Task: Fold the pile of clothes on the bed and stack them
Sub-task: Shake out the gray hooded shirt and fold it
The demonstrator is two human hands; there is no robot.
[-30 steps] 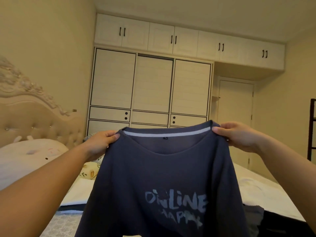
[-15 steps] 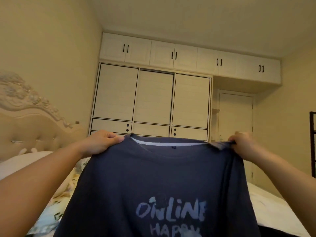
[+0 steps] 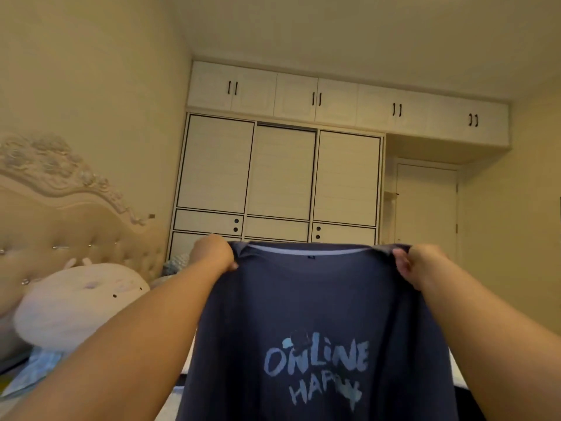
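Behind held-up navy shirt [image 3: 318, 299]: wardrobe [image 3: 279, 177], headboard [image 3: 60, 226], pillow [image 3: 76, 302]

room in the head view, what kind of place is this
Most likely a home bedroom: a tufted, carved headboard on the left, a built-in wardrobe along the far wall, and a plush pillow lying beside the headboard.

T-shirt [image 3: 318, 314] hem — cut off below

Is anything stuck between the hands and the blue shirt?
No. The left hand and the right hand each already pinch a shoulder of the blue shirt, holding it up in the air with nothing visible between skin and cloth. The bed below is mostly hidden behind the shirt.
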